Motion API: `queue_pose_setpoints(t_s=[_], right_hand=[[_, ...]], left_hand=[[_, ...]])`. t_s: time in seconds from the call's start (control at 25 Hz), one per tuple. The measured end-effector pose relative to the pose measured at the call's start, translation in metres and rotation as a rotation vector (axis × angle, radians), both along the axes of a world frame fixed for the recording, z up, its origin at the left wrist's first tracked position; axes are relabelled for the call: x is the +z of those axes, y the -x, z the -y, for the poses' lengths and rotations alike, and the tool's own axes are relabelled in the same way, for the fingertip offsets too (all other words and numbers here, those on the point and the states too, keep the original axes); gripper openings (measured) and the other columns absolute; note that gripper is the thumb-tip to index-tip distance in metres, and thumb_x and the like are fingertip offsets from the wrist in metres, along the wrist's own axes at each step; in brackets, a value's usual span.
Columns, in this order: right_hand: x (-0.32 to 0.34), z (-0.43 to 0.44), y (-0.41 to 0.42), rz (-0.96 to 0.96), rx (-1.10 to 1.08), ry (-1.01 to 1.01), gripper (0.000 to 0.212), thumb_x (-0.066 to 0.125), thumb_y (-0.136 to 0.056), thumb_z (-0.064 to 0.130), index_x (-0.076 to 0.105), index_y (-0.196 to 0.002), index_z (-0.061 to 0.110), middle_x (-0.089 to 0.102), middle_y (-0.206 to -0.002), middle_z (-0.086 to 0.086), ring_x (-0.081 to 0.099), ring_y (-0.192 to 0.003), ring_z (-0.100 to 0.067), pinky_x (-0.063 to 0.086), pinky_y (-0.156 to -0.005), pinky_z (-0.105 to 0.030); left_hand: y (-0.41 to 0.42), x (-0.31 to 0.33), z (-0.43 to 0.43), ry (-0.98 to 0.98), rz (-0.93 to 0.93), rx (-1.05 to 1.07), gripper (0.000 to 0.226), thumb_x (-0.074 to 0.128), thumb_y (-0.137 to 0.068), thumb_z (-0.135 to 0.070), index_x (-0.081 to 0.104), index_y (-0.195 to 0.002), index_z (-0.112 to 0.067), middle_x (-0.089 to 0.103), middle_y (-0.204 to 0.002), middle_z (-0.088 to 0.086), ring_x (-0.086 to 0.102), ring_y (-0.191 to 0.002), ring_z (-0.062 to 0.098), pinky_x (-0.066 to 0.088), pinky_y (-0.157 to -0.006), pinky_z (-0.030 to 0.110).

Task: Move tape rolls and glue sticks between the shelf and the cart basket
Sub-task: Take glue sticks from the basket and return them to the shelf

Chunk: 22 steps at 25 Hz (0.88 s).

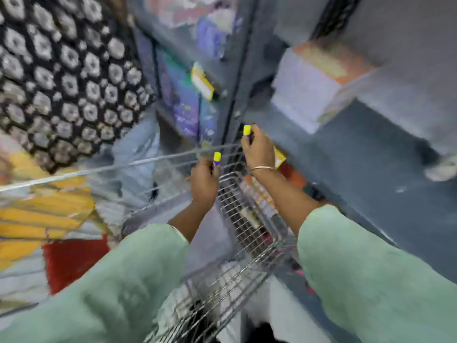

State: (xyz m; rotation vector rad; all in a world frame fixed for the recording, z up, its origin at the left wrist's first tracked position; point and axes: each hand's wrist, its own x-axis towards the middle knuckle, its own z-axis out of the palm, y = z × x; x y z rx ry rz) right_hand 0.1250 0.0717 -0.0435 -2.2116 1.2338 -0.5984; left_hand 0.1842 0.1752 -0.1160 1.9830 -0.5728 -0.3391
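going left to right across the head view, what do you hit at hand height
black patterned fabric → left hand holding a yellow-capped glue stick → right hand holding another yellow-capped glue stick → grey shelf

Even, fairly bright indoor light with no hard shadows, yet heavy motion blur smears everything, worst toward the bowed wide-angle edges.

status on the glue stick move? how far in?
Mid-transfer. Left hand grips one yellow-capped glue stick, right hand another, both raised over the wire cart basket beside the shelf. Neither is set down yet. Blur hides what is already moved or left; no tape rolls discernible.
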Motion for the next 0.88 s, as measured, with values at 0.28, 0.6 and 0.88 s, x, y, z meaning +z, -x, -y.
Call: queue_pose_setpoints(t_s=[0.28, 0.6, 0.88], right_hand=[[0.112, 0.099, 0.227, 0.312, -0.441, 0.282, 0.014, 0.052, -0.088, 0.007, 0.056, -0.1, 0.0, 0.066, -0.08, -0.028, 0.062, -0.072, -0.04, 0.049, -0.066, -0.046], [0.094, 0.086, 0.566, 0.319, -0.931, 0.179, 0.014, 0.046, -0.092, 0.002, 0.053, -0.101, -0.006, 0.061, -0.087, -0.029, 0.06, -0.079, -0.036, 0.034, -0.059, -0.027], [0.044, 0.074, 0.723, 0.3, -1.204, 0.037, 0.024, 0.041, -0.09, 0.008, 0.05, -0.104, -0.01, 0.06, -0.09, -0.04, 0.058, -0.085, -0.05, 0.042, -0.067, -0.046]], left_hand=[[0.176, 0.121, 0.145, 0.364, 0.094, -0.459, 0.013, 0.052, -0.079, -0.01, 0.059, -0.086, -0.002, 0.067, -0.077, 0.024, 0.065, -0.075, 0.036, 0.049, -0.07, 0.042], [0.482, 0.123, 0.195, 0.266, -0.029, -1.045, 0.005, 0.06, -0.074, -0.003, 0.062, -0.074, -0.007, 0.068, -0.072, 0.027, 0.051, -0.067, 0.016, 0.047, -0.065, 0.041], [0.633, 0.099, 0.197, 0.11, 0.0, -1.225, 0.021, 0.062, -0.075, 0.004, 0.055, -0.064, -0.013, 0.055, -0.064, 0.016, 0.047, -0.066, 0.015, 0.034, -0.06, 0.032]])
